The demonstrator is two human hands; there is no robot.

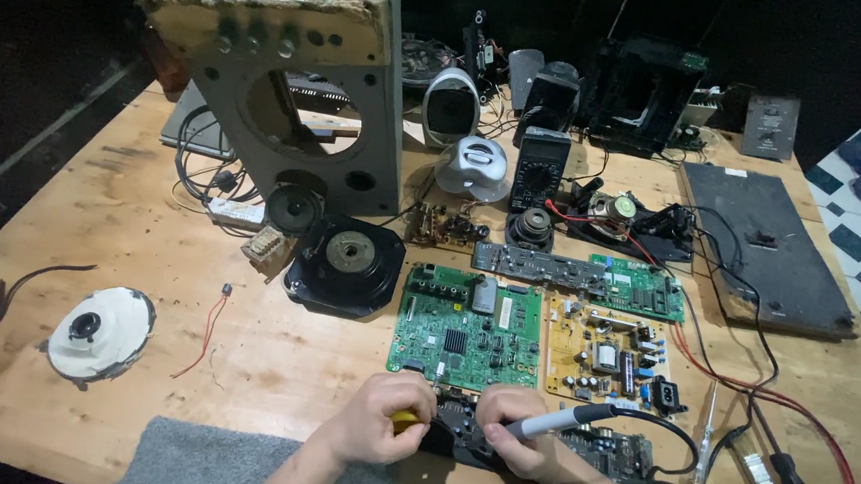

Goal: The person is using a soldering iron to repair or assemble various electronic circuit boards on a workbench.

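Note:
My left hand (378, 420) is closed around a yellow-handled tool (405, 421) at the near edge of the wooden table (117, 212). My right hand (514, 432) grips a grey pen-shaped soldering iron (565, 420) whose black cord runs off to the right. Both hands rest over a dark circuit board (606, 453), mostly hidden beneath them. Just beyond lie a green circuit board (466, 329) and a yellow circuit board (610, 358).
A grey speaker cabinet (302, 85) stands at the back left, with a black speaker driver (346, 263) in front of it. A multimeter (538, 167), a white round part (98, 333), a dark panel (769, 246), red and black leads (778, 397) and a grey cloth (204, 454) lie around.

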